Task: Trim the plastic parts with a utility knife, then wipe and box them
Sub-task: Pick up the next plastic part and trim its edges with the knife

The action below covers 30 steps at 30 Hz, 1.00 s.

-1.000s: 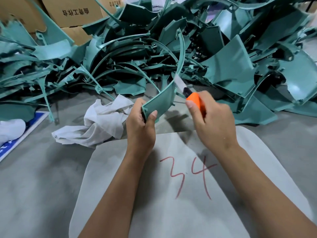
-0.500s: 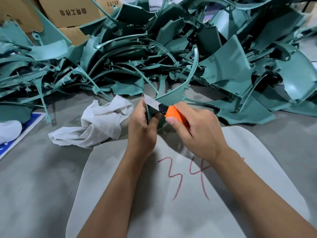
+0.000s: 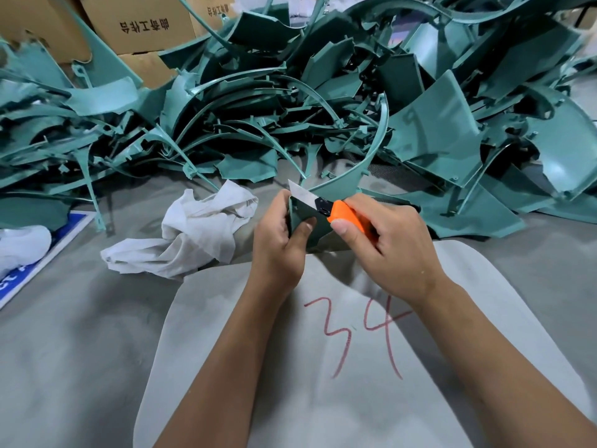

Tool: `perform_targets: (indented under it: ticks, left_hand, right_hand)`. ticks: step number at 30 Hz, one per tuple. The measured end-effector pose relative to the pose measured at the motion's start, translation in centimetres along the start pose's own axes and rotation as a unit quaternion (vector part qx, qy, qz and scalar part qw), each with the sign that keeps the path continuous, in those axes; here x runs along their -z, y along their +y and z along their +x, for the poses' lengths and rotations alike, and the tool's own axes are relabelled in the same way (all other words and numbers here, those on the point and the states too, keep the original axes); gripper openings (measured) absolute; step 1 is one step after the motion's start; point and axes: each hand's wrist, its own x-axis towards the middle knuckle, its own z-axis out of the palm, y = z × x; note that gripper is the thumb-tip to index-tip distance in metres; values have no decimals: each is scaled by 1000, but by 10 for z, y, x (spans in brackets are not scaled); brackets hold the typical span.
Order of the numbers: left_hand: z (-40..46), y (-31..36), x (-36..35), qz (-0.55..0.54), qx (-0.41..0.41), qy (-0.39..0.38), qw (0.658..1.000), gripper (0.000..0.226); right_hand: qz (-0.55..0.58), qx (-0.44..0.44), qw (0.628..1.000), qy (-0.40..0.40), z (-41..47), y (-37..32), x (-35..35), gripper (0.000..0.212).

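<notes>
Over the grey tabletop (image 3: 80, 334), with the left hand (image 3: 279, 244) gripping the green plastic part (image 3: 342, 185) and the right hand (image 3: 392, 244) clenching the orange utility knife (image 3: 339, 212), shave thinly, blade angled off the left fingers (image 3: 302, 231).

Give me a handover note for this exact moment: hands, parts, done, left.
Left hand grips the curved teal part at its lower end.
Right hand holds the orange utility knife, blade out, lying against the part's near end.
Untrimmed pile behind; white rag to the left; cardboard boxes far left.
Done: trimming under way.
Left: finish this trim, wipe, box, then the pile.
</notes>
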Motion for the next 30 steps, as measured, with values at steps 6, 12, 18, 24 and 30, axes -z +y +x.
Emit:
perform_targets:
  ticks: [6,12,18,24,30]
  left_hand:
    - [0,0,-1,19,-7,13,1000,14]
    - [0,-5,-2,34,-8,29,999,13]
    - [1,-6,0,28,-3,35,999,5]
    - [0,-4,-4,53,2,49,997,24]
    - [-2,-8,-1,73,-24,40,996,8]
  right_hand:
    - [32,2,999,-7,0,4,1,36]
    - [56,-11,998,-25,0,10,2,38]
    - [68,-8,998,-17,0,11,3,45]
    - [57,11,998,13,-2,-3,-3,38]
    - [-11,-33,998,50,1,-8,-10,37]
